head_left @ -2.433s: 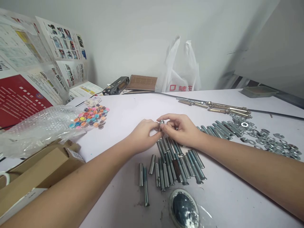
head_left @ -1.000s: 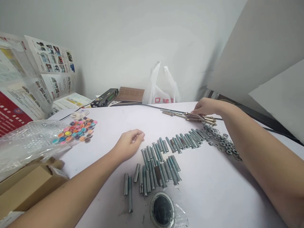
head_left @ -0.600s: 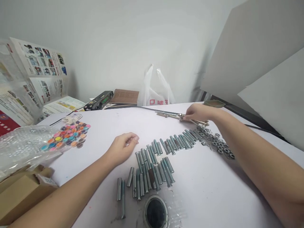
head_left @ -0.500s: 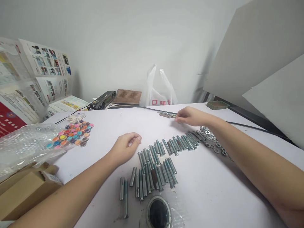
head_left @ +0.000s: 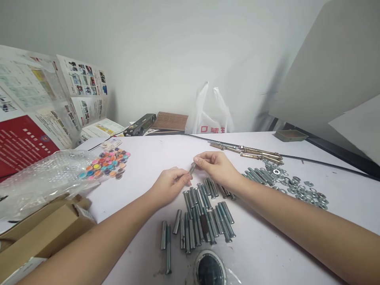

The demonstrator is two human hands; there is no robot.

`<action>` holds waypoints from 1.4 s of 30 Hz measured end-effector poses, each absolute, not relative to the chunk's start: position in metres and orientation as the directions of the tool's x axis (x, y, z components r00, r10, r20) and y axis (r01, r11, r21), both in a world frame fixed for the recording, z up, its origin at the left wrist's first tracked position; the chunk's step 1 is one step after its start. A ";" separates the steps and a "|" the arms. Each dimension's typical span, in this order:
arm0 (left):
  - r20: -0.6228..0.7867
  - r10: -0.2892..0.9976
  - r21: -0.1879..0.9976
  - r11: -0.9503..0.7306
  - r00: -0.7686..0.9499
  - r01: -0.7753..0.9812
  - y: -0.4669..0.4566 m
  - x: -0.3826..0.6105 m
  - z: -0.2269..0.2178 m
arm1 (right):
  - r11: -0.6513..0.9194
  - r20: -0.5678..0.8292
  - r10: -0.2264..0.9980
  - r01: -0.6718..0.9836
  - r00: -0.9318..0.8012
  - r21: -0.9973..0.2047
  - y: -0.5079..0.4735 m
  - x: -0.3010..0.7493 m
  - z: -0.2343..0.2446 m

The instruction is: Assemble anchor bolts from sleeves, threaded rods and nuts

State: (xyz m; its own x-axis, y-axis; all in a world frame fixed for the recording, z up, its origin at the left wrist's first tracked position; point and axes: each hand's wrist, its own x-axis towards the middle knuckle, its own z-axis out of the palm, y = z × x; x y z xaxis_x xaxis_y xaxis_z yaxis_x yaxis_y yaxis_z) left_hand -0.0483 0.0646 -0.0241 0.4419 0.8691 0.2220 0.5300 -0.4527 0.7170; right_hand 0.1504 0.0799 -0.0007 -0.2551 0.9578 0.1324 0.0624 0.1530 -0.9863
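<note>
1. The left hand (head_left: pixel 170 185) pinches the lower end of a slim, silvery metal piece (head_left: pixel 192 168) between thumb and fingers.
2. The right hand (head_left: pixel 217 166) grips the piece's upper end; this two-ended hold probably steadies it and lets it be turned. Its exact form is too small to tell.
3. The piece is tilted above the white tabletop (head_left: pixel 255 245), in front of the person, likely for clear sight and reach.
4. Just below, silvery cylindrical metal sleeves and bluish-grey steel bolts (head_left: pixel 192 233) lie side by side, mostly pointing the same way, perhaps so each can be picked singly.
5. Loose, shiny ring-shaped washers and nuts (head_left: pixel 302 195) spread beyond the right forearm, seemingly grouped by kind.
6. Long, gold-toned metal rods (head_left: pixel 263 153) lie roughly parallel farther back, apart from the silvery rows, which presumably prevents mixing.
</note>
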 end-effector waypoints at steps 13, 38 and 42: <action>0.225 0.936 0.775 -0.340 0.270 0.533 0.066 -0.044 -0.021 | 0.077 0.027 0.947 0.146 -0.321 -0.986 0.089 0.158 -0.004; 0.115 0.970 0.810 -0.215 0.212 0.546 0.070 -0.042 -0.026 | 0.042 0.296 0.954 0.969 0.033 -0.244 0.166 0.220 -0.028; 0.131 0.967 0.800 -0.234 0.219 0.552 0.071 -0.043 -0.027 | -0.021 0.302 0.951 0.988 0.067 -0.153 0.164 0.217 -0.023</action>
State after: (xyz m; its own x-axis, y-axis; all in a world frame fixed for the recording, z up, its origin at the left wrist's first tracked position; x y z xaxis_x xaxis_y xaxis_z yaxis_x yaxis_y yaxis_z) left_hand -0.0426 0.0713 -0.0275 0.2194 0.9667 0.1314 0.5520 -0.2340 0.8004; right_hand 0.2173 0.1639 -0.0231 0.0671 0.9511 0.3016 0.9880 -0.0212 -0.1530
